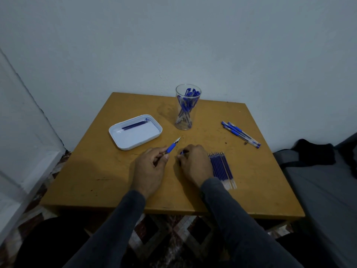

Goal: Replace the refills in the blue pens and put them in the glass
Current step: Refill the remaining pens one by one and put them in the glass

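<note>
Refills (222, 169) beside right hand (195, 163); tray (135, 140) beyond.

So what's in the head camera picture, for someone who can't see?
A person's left hand holds a blue pen over a wooden table, right hand beside spare refills. Behind: a glass of pens and a white tray.

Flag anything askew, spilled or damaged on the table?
Nothing stands out. The glass is upright with pens inside, the refills lie in a neat row, the spare pens lie loosely together, and the white tray sits flat with removed refills inside.
</note>
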`<state>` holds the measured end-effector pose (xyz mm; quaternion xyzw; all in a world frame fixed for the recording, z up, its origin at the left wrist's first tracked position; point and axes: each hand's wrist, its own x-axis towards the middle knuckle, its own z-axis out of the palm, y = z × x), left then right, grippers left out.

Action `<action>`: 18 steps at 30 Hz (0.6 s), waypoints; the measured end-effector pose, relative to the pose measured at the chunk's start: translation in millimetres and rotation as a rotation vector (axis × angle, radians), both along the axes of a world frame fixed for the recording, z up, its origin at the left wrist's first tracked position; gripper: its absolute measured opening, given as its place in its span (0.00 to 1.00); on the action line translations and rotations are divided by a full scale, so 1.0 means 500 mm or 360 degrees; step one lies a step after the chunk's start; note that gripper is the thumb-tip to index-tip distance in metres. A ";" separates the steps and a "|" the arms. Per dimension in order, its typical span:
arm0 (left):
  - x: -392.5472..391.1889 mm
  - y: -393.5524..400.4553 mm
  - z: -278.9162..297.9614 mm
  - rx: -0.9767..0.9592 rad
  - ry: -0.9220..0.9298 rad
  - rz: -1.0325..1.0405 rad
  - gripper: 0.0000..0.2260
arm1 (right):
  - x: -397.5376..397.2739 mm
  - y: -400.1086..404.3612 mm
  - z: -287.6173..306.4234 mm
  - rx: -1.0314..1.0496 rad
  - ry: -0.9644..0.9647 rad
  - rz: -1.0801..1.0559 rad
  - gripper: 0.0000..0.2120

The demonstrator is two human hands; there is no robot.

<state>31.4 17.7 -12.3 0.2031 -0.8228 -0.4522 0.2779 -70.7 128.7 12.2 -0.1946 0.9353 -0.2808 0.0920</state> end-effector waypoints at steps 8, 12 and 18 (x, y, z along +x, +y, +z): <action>0.001 0.005 0.001 -0.0020 0.0068 -0.0076 0.12 | -0.010 0.037 0.021 -0.1233 -0.0202 -0.0431 0.09; 0.001 0.009 0.003 -0.0009 0.0052 -0.0119 0.13 | -0.006 0.046 0.036 -0.1553 -0.0283 -0.0389 0.08; 0.004 0.009 0.004 -0.0041 0.0024 -0.0145 0.14 | 0.004 0.051 0.037 -0.1485 -0.0277 -0.0201 0.07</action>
